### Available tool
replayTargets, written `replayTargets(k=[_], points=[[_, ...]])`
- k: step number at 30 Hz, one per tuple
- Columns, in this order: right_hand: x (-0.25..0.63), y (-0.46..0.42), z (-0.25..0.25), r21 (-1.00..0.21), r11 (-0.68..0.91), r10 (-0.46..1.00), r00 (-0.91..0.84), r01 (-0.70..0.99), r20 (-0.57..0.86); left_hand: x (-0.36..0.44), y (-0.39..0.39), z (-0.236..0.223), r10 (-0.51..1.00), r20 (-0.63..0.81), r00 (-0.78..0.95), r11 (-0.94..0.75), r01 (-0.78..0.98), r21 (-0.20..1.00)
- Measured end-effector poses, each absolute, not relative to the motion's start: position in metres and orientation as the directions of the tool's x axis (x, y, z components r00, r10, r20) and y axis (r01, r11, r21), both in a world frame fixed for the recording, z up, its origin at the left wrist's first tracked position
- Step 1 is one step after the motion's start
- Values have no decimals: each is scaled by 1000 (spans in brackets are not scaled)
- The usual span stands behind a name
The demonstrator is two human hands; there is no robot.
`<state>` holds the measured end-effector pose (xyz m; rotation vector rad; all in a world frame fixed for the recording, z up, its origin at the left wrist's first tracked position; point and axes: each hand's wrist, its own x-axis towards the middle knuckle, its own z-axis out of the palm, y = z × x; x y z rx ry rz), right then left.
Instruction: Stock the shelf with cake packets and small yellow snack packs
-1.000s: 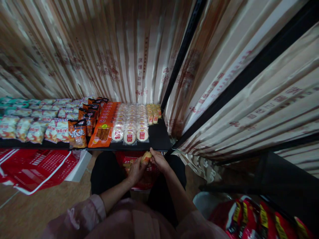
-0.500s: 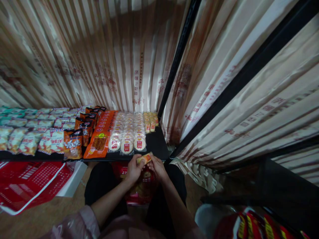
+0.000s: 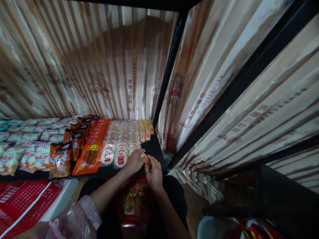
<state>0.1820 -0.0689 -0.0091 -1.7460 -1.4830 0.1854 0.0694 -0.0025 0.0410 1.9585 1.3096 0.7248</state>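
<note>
A small yellow wrapped snack (image 3: 143, 155) with some orange-red print is held just above the front of the black shelf (image 3: 156, 151). My left hand (image 3: 136, 162) is closed on its left side. Fingers of my right hand (image 3: 154, 174) are bent round its right end, and together the hands hide most of it. Behind them stand similar yellow wrapped snacks (image 3: 145, 130) in short rows at the shelf's back right corner. Left of these lie rows of round white wrapped crackers (image 3: 121, 156); my left hand covers part of the nearest ones.
Orange snack bags (image 3: 87, 157), black-and-orange bags (image 3: 60, 159) and white bags (image 3: 11, 159) line the shelf leftward. A red basket (image 3: 134, 220) with yellow packets sits between my knees; another red basket (image 3: 22, 199) is at left. A black post (image 3: 169, 66) and curtains (image 3: 119, 76) bound the shelf.
Both hands have moved forward over the shelf's front part with the yellow snack, which is now more hidden by the fingers. The view has shifted, showing more of the basket below.
</note>
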Motion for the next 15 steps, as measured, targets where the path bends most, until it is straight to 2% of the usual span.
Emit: replayTargets(k=[8, 15], points=[[198, -43, -29, -630, -18, 836, 358, 776, 416, 101, 26, 50, 909, 11, 416, -318, 677, 664], [208, -12, -42, -702, -89, 763, 501, 707, 408, 129, 53, 43, 890, 60, 452, -358, 610, 707]])
